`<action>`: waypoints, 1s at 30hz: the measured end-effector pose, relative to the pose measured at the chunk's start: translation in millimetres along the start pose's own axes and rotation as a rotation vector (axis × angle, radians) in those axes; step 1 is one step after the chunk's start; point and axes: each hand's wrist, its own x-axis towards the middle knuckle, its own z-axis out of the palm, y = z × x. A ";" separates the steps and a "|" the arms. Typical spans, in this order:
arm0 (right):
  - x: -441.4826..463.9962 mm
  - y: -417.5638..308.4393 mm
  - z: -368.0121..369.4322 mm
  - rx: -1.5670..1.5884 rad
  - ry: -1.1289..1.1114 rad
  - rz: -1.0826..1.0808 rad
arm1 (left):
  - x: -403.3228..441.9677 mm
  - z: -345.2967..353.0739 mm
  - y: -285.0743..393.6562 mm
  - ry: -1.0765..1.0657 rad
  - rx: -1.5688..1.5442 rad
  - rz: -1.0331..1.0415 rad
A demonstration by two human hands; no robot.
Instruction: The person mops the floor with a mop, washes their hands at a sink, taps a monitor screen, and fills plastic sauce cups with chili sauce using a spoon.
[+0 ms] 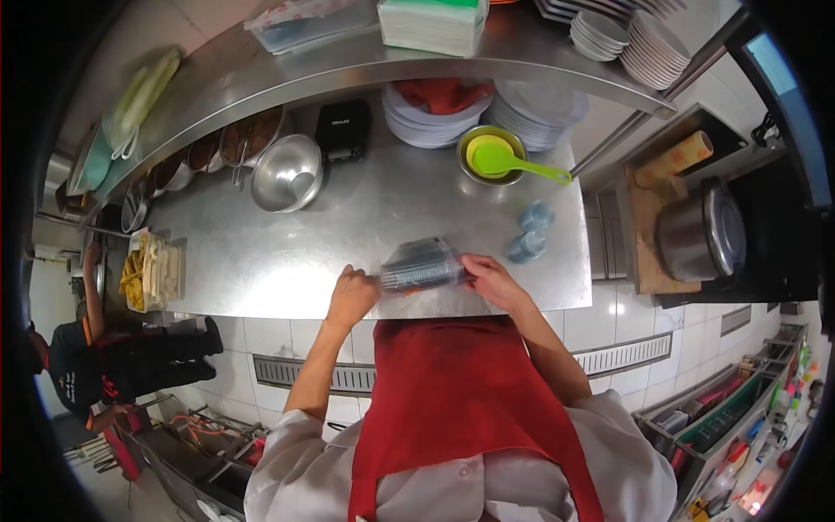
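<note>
Near the front edge of the steel table (217, 261), a clear plastic pack (423, 265) holds a row of thin, ridged, dark-looking pieces stacked together. I cannot make out exactly what they are. My left hand (355, 294) is closed at the pack's left end, fingers curled on the plastic. At its right end my right hand (489, 280) pinches the wrapping between thumb and fingers. To the right of the pack, small stacks of clear bluish plastic cups or lids (527, 247) rest on the table.
Behind are a steel bowl (288, 174), a black kitchen scale (343, 130), stacked plates (539, 113) and a bowl with a green ladle (497, 162). A shelf (348, 74) overhangs the back. A container of food (155, 271) stands left; another person (96, 357) is farther left.
</note>
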 end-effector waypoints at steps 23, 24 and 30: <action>-9.2 -57.7 34.5 0.311 0.099 -0.009 | 12.3 -68.0 37.0 0.356 -2.005 -0.486; -7.8 -56.0 35.6 0.198 0.083 -0.037 | 11.5 -72.2 38.0 0.364 -1.971 -0.479; -6.4 -27.5 46.9 0.034 -0.042 -0.196 | 7.9 -11.2 14.0 0.181 -1.808 -0.334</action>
